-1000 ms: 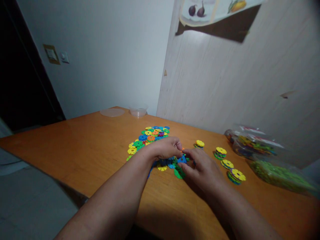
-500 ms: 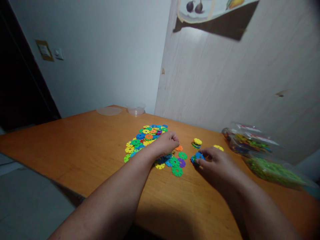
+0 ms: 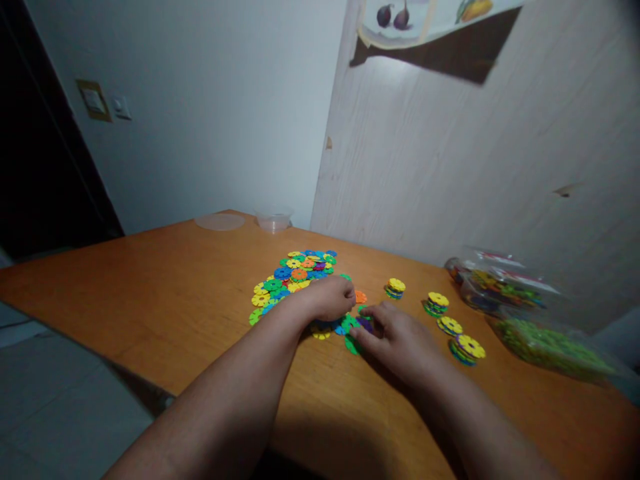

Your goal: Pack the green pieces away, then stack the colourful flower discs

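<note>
Above a loose pile of flower-shaped plastic discs (image 3: 283,273) in yellow, blue, green and orange, my left hand (image 3: 333,298) is closed, its fingers curled together. Whatever they may hold is hidden. My right hand (image 3: 400,339) reaches in at the pile's near right side, thumb and fingers apart around a green disc (image 3: 350,325) and a partly covered purple disc. An orange disc (image 3: 361,297) lies between the hands. Beyond and to the right of my right hand stand several small yellow-topped stacks, among them a far stack (image 3: 395,287) and a near stack (image 3: 468,349).
Clear bags of colourful pieces (image 3: 500,285) and green pieces (image 3: 550,347) lie along the table's right side. At the back of the wooden table (image 3: 165,287) are a clear bowl (image 3: 273,219) and a flat translucent lid (image 3: 219,222). A wall stands behind.
My right hand has moved left to the pile; the blue-topped stack of discs at its fingers no longer shows. More yellow-topped stacks are visible. My left hand stays almost in place.
</note>
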`<state>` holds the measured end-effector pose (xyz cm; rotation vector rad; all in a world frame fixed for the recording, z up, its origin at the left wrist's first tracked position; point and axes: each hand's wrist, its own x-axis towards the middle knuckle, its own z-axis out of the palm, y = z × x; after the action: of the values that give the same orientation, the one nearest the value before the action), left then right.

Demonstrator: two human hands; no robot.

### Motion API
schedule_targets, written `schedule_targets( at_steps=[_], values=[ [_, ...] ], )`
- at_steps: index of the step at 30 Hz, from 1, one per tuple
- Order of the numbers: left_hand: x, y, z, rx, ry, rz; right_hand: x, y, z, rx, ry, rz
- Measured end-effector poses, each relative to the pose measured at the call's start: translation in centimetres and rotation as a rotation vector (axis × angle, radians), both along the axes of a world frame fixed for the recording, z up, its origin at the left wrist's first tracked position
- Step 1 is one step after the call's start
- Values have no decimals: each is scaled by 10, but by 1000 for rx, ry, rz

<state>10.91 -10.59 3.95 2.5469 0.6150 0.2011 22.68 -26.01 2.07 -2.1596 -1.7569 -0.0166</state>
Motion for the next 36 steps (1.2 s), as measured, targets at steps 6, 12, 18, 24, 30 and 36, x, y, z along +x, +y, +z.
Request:
schedule_targets(
  at_steps=[6,12,18,24,30,36],
  values=[
    [2,1,-1,81,47,47,-12,16,-8,-85,-122,-90],
    [0,-2,2,54,12,74,-13,15,-4,-69,-110,-91],
    [-1,-4,5,32,-53,89,33,-4,12,76,-40,-277],
    [-2,-8,4,14,-64,55,68,-18,15,15,52,-272],
    [-4,-13,7,-1,-8,7,67,-15,-3,-52,22,-234],
    [-2,-15,6,84,110,-69,70,-12,-7,-81,0,-138]
  ],
)
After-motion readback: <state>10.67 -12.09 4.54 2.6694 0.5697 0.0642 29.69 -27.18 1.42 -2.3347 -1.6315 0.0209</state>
